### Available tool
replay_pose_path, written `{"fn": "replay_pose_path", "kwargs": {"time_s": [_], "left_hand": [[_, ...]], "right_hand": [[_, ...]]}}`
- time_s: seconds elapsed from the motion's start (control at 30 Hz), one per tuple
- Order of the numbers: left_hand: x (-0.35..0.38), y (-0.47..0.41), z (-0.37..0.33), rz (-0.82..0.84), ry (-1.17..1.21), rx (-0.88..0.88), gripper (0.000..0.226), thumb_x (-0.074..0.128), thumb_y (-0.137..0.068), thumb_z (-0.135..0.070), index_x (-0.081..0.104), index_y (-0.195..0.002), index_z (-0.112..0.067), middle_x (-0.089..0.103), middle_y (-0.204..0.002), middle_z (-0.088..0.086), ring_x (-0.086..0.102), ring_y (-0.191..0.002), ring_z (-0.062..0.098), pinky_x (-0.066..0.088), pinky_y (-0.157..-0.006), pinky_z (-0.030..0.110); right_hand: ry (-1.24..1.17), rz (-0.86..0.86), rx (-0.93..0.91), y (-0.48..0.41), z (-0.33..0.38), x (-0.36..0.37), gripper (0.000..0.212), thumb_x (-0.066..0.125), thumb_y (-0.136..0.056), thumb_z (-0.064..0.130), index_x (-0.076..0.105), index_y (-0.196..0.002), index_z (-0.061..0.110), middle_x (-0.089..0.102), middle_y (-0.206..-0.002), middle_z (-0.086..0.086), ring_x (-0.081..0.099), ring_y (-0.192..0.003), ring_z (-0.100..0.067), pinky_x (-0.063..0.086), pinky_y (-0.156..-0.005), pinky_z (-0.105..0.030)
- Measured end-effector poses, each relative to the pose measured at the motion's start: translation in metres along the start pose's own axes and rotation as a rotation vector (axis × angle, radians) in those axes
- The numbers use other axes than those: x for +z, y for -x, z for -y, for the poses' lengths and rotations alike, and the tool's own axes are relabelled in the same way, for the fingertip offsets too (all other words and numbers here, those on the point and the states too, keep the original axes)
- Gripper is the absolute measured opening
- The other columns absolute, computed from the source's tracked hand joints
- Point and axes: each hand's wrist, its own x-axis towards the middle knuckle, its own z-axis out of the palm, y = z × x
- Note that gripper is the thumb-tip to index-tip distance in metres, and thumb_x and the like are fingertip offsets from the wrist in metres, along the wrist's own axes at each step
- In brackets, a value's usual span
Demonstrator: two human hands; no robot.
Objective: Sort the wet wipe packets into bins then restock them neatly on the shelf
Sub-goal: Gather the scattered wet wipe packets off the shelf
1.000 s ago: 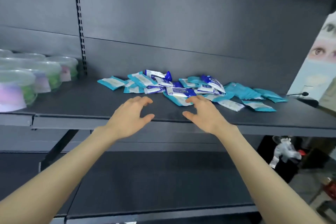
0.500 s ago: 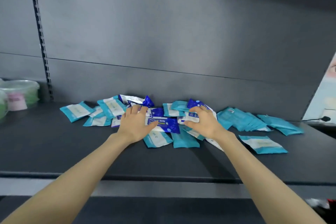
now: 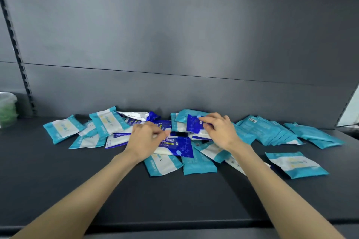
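A loose heap of wet wipe packets lies on the dark shelf (image 3: pixel 58 190), teal-and-white ones (image 3: pixel 64 128) mixed with dark blue-and-white ones. My left hand (image 3: pixel 144 140) rests on the heap's middle, fingers pinched on a dark blue packet (image 3: pixel 177 146) labelled "Wipes". My right hand (image 3: pixel 221 130) pinches the edge of another dark blue packet (image 3: pixel 194 125) at the back of the heap. A fanned row of teal packets (image 3: pixel 272 132) lies to the right, and one teal packet (image 3: pixel 295 164) sits apart at the front right.
A clear plastic tub with green contents (image 3: pixel 6 109) stands at the far left of the shelf. A slotted upright rail (image 3: pixel 17 58) runs up the grey back panel. A dark cable (image 3: pixel 347 125) lies at the far right.
My view has moved closer to the shelf. Both hands went from hovering before the shelf onto the heap, and each now pinches a dark blue packet.
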Motion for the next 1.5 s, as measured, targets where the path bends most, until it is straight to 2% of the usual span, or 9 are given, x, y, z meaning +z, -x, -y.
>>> {"fn": "replay_pose_path", "kwargs": {"time_s": [0.13,0.3,0.47,0.57,0.7,0.87,1.03,1.27,1.5], "left_hand": [[-0.007,-0.001,-0.008,-0.011,0.017,-0.098,0.019,0.074,-0.079,-0.036,0.068,-0.089,-0.021,0.058,-0.092,-0.007,0.05,-0.093,0.009,0.036,-0.102,0.04],[-0.021,-0.002,-0.016,0.197,0.071,-0.379,0.101,0.083,-0.065,-0.045,0.029,-0.143,-0.009,0.04,-0.14,0.009,0.041,-0.128,0.025,0.04,-0.101,0.035],[-0.028,0.009,-0.009,0.297,0.199,-0.414,0.121,0.091,-0.054,-0.035,0.019,-0.149,-0.013,0.03,-0.149,0.006,0.033,-0.136,0.02,0.035,-0.109,0.037],[-0.024,0.019,-0.015,0.334,0.3,-0.366,0.112,0.089,-0.061,-0.02,0.019,-0.148,-0.019,0.03,-0.145,0.001,0.036,-0.128,0.012,0.035,-0.097,0.023],[-0.023,0.018,-0.024,0.383,0.174,-0.32,0.11,0.085,-0.066,-0.027,0.015,-0.149,-0.019,0.027,-0.148,0.001,0.031,-0.133,0.015,0.032,-0.105,0.028],[-0.032,0.011,-0.034,0.512,-0.207,-0.363,0.106,0.078,-0.062,-0.06,0.026,-0.143,-0.015,0.032,-0.146,0.002,0.021,-0.137,0.025,0.029,-0.109,0.04],[-0.034,0.01,-0.041,0.525,-0.364,-0.372,0.109,0.072,-0.054,-0.074,0.035,-0.139,-0.019,0.024,-0.149,0.008,0.017,-0.139,0.03,0.021,-0.111,0.043],[-0.034,0.025,-0.043,0.321,0.012,-0.349,0.067,0.084,-0.062,-0.047,0.048,-0.108,-0.015,0.059,-0.112,-0.002,0.056,-0.102,0.016,0.044,-0.086,0.031],[-0.039,0.05,-0.035,0.211,0.366,-0.403,0.033,0.08,-0.072,-0.036,0.065,-0.097,-0.021,0.07,-0.097,-0.004,0.065,-0.09,0.014,0.051,-0.087,0.035]], "right_hand": [[0.026,0.008,0.118,-0.004,0.003,-0.005,0.065,0.062,-0.09,0.039,0.036,-0.145,0.019,0.037,-0.139,-0.008,0.033,-0.13,-0.028,0.027,-0.107,-0.038],[-0.09,0.167,0.361,-0.013,-0.002,-0.005,0.089,0.071,-0.074,0.059,0.033,-0.138,0.009,0.041,-0.139,-0.012,0.038,-0.128,-0.032,0.035,-0.106,-0.045],[-0.115,0.086,0.416,-0.015,0.005,-0.007,0.088,0.079,-0.061,0.062,0.044,-0.123,0.01,0.05,-0.128,-0.01,0.044,-0.123,-0.03,0.036,-0.103,-0.044],[-0.258,-0.041,0.38,-0.012,0.012,-0.004,0.092,0.087,-0.061,0.044,0.039,-0.132,0.012,0.045,-0.131,-0.011,0.041,-0.125,-0.029,0.037,-0.105,-0.043],[-0.461,-0.112,0.275,-0.003,0.022,-0.008,0.094,0.089,-0.064,0.019,0.032,-0.14,0.016,0.041,-0.132,-0.009,0.045,-0.123,-0.024,0.039,-0.101,-0.037],[-0.504,-0.112,0.343,0.01,0.025,-0.011,0.113,0.088,-0.065,0.022,0.014,-0.149,0.009,0.046,-0.137,-0.01,0.046,-0.127,-0.026,0.042,-0.103,-0.04],[-0.543,-0.15,0.337,0.032,0.025,-0.022,0.106,0.086,-0.068,0.022,0.018,-0.148,0.011,0.05,-0.136,-0.007,0.047,-0.125,-0.023,0.042,-0.098,-0.034],[-0.598,-0.157,0.295,0.058,0.023,-0.031,0.076,0.081,-0.075,0.027,0.037,-0.136,0.018,0.056,-0.109,0.002,0.057,-0.085,-0.009,0.046,-0.062,-0.015],[-0.631,-0.268,0.327,0.083,0.032,-0.025,0.066,0.081,-0.076,0.026,0.046,-0.131,0.018,0.061,-0.119,-0.005,0.061,-0.099,-0.017,0.053,-0.078,-0.028]]}}
